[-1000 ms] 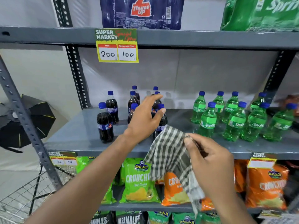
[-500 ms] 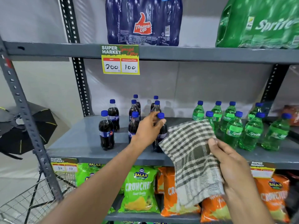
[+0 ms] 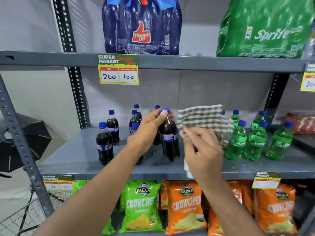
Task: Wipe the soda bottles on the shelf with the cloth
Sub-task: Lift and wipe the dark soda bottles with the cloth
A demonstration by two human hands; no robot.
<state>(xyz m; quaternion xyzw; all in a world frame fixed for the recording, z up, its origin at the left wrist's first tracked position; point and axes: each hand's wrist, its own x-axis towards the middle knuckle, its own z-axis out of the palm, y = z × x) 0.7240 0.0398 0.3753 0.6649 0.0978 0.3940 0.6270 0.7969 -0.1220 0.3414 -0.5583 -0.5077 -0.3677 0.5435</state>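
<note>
My left hand (image 3: 146, 130) grips the neck of a dark cola bottle (image 3: 170, 142) with a blue cap, held upright just above the grey middle shelf (image 3: 76, 157). My right hand (image 3: 202, 150) holds a green-and-white checked cloth (image 3: 204, 118) spread out right beside that bottle, on its right. Several more dark cola bottles (image 3: 104, 145) stand on the shelf to the left and behind. Several green Sprite bottles (image 3: 255, 142) stand to the right, some partly hidden by the cloth.
Shrink-wrapped packs of cola (image 3: 141, 26) and Sprite (image 3: 265, 28) sit on the upper shelf. Snack bags (image 3: 141, 206) fill the shelf below. A wire cart (image 3: 25, 217) stands at the lower left beside the slotted metal upright (image 3: 18, 140). A yellow price tag (image 3: 118, 69) hangs from the upper shelf's edge.
My left hand closed on the front cola bottle's neck and lifted it. My right hand raised the cloth and spread it next to the bottle. The view has tilted upward.
</note>
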